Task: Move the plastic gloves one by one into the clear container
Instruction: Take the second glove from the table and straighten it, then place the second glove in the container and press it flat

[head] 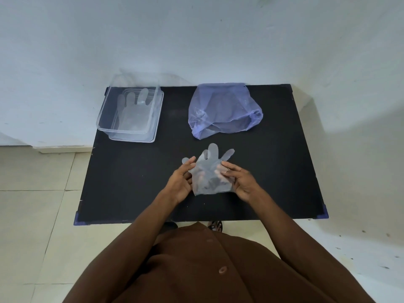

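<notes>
A thin see-through plastic glove point(211, 171) is held over the middle of the black table point(131, 182), its fingers pointing away from me. My left hand point(180, 182) pinches its left edge and my right hand point(240, 182) pinches its right edge. The clear container point(105, 125) stands at the table's back left, apart from both hands. Inside it lies another plastic glove point(133, 110), flat, fingers toward the wall.
A crumpled bluish plastic bag point(223, 110) lies at the back right of the table, its mouth facing me. A white wall rises just behind the table. Pale floor tiles surround it. My brown garment fills the lower part of the view.
</notes>
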